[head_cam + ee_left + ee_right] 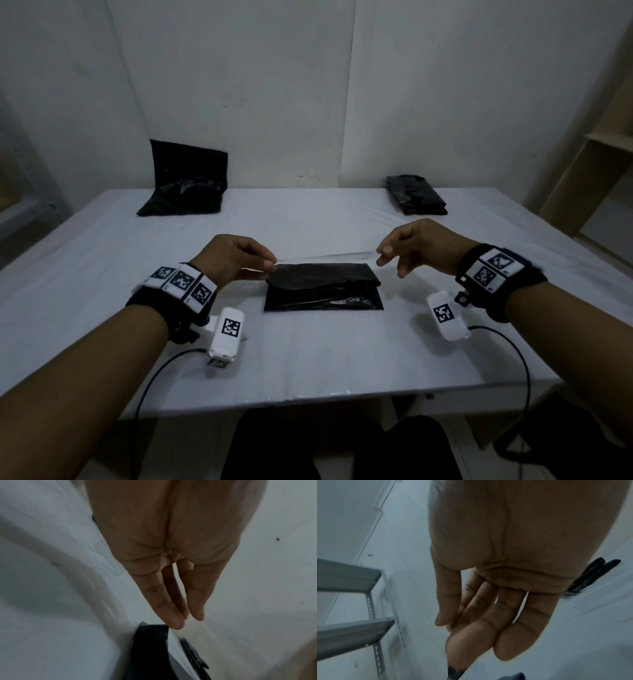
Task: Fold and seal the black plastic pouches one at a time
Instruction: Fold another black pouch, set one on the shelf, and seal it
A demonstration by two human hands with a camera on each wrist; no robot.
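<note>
A folded black plastic pouch [323, 287] lies flat in the middle of the white table [308, 359]. Just above its far edge a thin clear strip [325, 257] is stretched between my two hands. My left hand [269, 262] pinches the strip's left end between thumb and fingers, over the pouch's far left corner. My right hand [382, 255] pinches the right end, its other fingers hanging loosely curled. In the left wrist view the left hand [187, 618] has its fingers pressed together above the pouch [150, 653] corner. The right wrist view shows the right hand [448, 626] with thumb against fingers.
A loose pile of black pouches [185, 192] sits at the back left, one leaning on the wall. A neat stack of folded pouches [416, 195] lies at the back right. A wooden shelf [609, 144] stands to the right, a metal rack [351, 632] to the left.
</note>
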